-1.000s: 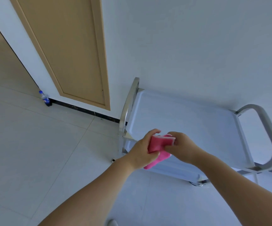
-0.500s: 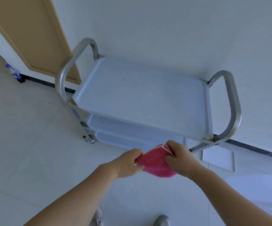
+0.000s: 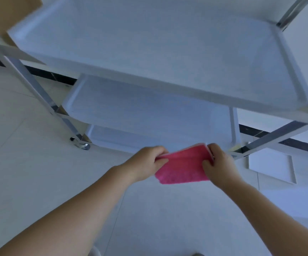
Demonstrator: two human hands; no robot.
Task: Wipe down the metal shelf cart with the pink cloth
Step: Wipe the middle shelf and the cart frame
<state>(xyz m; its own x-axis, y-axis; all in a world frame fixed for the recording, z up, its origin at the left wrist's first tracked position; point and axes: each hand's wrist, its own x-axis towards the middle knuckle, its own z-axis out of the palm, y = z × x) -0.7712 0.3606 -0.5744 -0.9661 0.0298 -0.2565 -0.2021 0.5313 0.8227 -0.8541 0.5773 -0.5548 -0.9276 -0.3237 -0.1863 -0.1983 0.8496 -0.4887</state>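
- Your left hand (image 3: 145,162) pinches the left edge of the pink cloth (image 3: 183,167), thumb on top and fingers curled beneath; the grip is closed on the fabric.
- Your right hand (image 3: 218,166) pinches the right edge of the same cloth, so both grips hold it and it spans the gap between them.
- The cloth is folded into a flat rectangle with a doubled edge showing at its upper right corner. It hangs in the air in front of the metal shelf cart (image 3: 251,137), near the front edge of the lower shelves and touching none of them.
- The top shelf (image 3: 149,43), middle shelf (image 3: 140,108) and bottom shelf (image 3: 123,135) each show a bare tray surface; no streaks, wet patches or wipe marks can be made out, though glare and blur limit that reading.
- Judgement: you are at the preparation step, shaping the cloth into a pad. Wiping itself appears not yet begun.
- Remaining, as judged from this view: all three shelf surfaces, their raised rims, and the frame legs (image 3: 38,93) down to the caster (image 3: 83,145).
- The tiled floor (image 3: 29,172) lies beneath the cart and your arms.
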